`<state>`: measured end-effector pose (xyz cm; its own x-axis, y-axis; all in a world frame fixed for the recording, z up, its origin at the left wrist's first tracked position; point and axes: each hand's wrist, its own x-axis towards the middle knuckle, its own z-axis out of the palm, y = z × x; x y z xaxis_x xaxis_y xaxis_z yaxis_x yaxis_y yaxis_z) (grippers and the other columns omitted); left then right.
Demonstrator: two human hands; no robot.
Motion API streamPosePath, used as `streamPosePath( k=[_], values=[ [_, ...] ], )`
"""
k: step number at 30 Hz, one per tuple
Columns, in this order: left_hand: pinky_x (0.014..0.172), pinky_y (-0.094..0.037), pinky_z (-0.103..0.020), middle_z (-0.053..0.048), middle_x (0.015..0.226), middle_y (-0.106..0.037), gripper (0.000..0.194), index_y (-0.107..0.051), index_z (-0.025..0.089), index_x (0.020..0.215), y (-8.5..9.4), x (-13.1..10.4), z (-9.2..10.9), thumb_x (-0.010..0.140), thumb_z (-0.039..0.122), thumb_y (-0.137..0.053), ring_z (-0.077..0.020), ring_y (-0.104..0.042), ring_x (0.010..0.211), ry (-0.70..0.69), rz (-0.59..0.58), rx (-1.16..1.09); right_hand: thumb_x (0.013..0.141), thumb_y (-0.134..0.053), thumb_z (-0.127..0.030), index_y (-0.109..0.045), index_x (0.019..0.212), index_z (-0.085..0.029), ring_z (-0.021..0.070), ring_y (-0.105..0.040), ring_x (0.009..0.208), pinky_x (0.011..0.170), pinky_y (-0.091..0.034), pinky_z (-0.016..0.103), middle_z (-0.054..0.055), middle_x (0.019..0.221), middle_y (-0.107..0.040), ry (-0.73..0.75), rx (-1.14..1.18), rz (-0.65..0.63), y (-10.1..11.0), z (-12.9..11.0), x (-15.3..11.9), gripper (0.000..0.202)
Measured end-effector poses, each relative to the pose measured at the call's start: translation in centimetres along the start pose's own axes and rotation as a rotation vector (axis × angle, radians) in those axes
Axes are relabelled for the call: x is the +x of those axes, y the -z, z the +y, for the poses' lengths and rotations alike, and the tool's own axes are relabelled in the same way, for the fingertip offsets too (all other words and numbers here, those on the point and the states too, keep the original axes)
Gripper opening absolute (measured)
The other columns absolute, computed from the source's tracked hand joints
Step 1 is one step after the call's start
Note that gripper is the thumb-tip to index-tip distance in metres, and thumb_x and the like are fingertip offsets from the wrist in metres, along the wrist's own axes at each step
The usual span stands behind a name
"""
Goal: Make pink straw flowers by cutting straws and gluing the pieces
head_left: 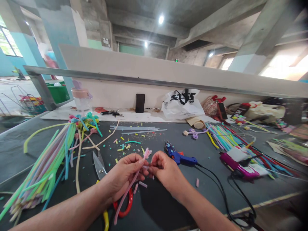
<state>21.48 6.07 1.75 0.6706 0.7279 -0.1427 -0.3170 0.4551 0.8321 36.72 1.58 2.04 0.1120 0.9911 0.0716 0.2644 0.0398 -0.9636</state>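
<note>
Near the middle of the dark table, my left hand [126, 175] is closed on a pink fuzzy stem [130, 189]. The stem has a small pink tuft at its top and its tail hangs down toward the front edge. My right hand [166, 168] is beside it, thumb and fingertips pinched together at the stem just under the tuft; what they hold is too small to make out. Scissors [99, 165] with open blades and red and yellow handles lie partly under my left forearm. A blue glue gun [183, 158] rests right of my right hand.
Bundles of coloured stems lie at left [48, 160] and right [226, 138]. Cut bits and clear sticks [141, 128] are scattered behind my hands. A phone [140, 103], bottle [81, 99] and white bag [183, 106] stand at the back. A black cord [216, 176] runs at right.
</note>
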Motion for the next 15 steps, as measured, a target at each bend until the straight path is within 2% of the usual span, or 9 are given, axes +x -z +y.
streamPosePath(
  k=[4, 7, 10, 12, 15],
  values=[
    [0.063, -0.047, -0.019, -0.004, 0.070, -0.064, 0.013, -0.057, 0.012, 0.072, 0.4, 0.3, 0.0, 0.074, 0.022, -0.064, -0.0080, -0.059, 0.061, 0.011, 0.021, -0.021, 0.067, -0.061, -0.017, -0.048, 0.073, -0.019, 0.0097, -0.053, 0.057, 0.055, -0.041, 0.021, -0.006, 0.061, -0.054, 0.057, 0.017, 0.060, 0.9, -0.5, 0.2, 0.014],
    [0.056, -0.046, -0.019, -0.002, 0.067, -0.062, 0.015, -0.056, 0.013, 0.071, 0.6, 0.4, 0.1, 0.074, 0.025, -0.065, -0.0077, -0.058, 0.056, 0.018, 0.015, 0.017, 0.069, -0.060, -0.021, -0.055, 0.073, -0.019, 0.0123, -0.057, 0.060, 0.060, -0.044, 0.024, -0.003, 0.062, -0.058, 0.074, -0.079, 0.083, 2.1, -1.2, 0.3, 0.007],
    [0.035, -0.028, -0.013, 0.001, 0.053, -0.056, 0.020, -0.056, 0.013, 0.069, 0.6, 0.3, 0.1, 0.074, 0.031, -0.063, -0.0025, -0.042, 0.037, 0.040, -0.011, 0.108, 0.072, -0.057, -0.020, -0.061, 0.070, -0.019, 0.0130, -0.058, 0.058, 0.060, -0.043, 0.024, -0.003, 0.059, -0.060, 0.109, -0.282, 0.101, 3.1, -1.9, 0.0, 0.004],
    [0.031, -0.016, -0.014, 0.005, 0.041, -0.046, 0.023, -0.056, 0.013, 0.067, 0.3, 0.1, 0.1, 0.075, 0.034, -0.061, -0.0005, -0.029, 0.030, 0.060, -0.033, 0.166, 0.073, -0.056, -0.017, -0.063, 0.068, -0.021, 0.0137, -0.059, 0.062, 0.062, -0.043, 0.025, -0.002, 0.062, -0.062, 0.184, -0.443, 0.116, 3.5, -2.2, -0.2, 0.009],
    [0.033, -0.019, -0.015, 0.008, 0.035, -0.038, 0.025, -0.055, 0.014, 0.065, -0.1, -0.2, 0.1, 0.077, 0.036, -0.058, -0.0007, -0.024, 0.028, 0.095, -0.037, 0.228, 0.075, -0.058, -0.015, -0.062, 0.066, -0.022, 0.0144, -0.058, 0.068, 0.077, -0.039, 0.030, -0.003, 0.066, -0.064, 0.334, -0.669, 0.131, 3.7, -2.6, -0.7, 0.012]
  ],
)
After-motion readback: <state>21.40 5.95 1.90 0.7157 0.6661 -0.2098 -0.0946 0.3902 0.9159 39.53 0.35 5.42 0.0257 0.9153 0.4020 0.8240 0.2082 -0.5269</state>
